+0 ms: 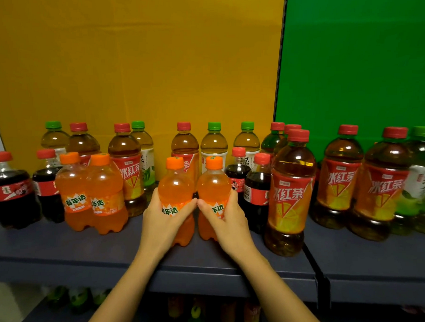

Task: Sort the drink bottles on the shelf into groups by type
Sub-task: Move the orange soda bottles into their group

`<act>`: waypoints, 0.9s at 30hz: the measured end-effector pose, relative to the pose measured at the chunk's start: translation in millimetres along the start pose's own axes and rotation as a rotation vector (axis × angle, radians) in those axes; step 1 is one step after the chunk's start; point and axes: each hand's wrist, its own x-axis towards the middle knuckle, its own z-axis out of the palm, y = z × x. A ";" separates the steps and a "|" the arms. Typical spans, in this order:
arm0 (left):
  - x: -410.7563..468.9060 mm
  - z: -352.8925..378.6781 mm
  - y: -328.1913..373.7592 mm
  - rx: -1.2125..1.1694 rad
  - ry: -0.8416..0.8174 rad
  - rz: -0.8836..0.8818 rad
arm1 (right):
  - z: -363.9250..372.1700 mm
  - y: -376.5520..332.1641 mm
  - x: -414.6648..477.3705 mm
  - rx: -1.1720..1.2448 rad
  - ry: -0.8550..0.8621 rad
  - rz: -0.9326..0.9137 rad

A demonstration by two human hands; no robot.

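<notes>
Two small orange soda bottles stand side by side at the middle of the dark shelf (59, 249). My left hand (163, 217) grips the left orange bottle (175, 186) around its label. My right hand (225, 216) grips the right orange bottle (212, 185) the same way. Both bottles are upright and nearly touching. Another pair of orange soda bottles (92, 192) stands to the left. Small cola bottles stand at the far left (11, 190) and behind my right hand (256, 186). Red iced tea bottles (289, 195) and green tea bottles (214, 146) fill the back row.
More iced tea bottles (338, 179) and a green tea bottle (422, 180) crowd the right shelf section past a vertical divider (316, 268). A yellow panel (138, 62) and a green panel (359, 69) back the shelf. A lower shelf holds more bottles (196, 309).
</notes>
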 end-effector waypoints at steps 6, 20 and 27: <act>-17.1 0.8 10.1 -0.070 -0.026 0.033 | -11.5 -8.4 -29.4 0.137 0.047 0.005; -49.5 89.9 86.8 -0.229 -0.324 0.155 | -139.3 -19.4 -78.3 0.285 0.285 0.012; -73.8 167.0 110.1 -0.290 -0.405 0.188 | -221.8 -1.7 -96.3 0.217 0.463 0.031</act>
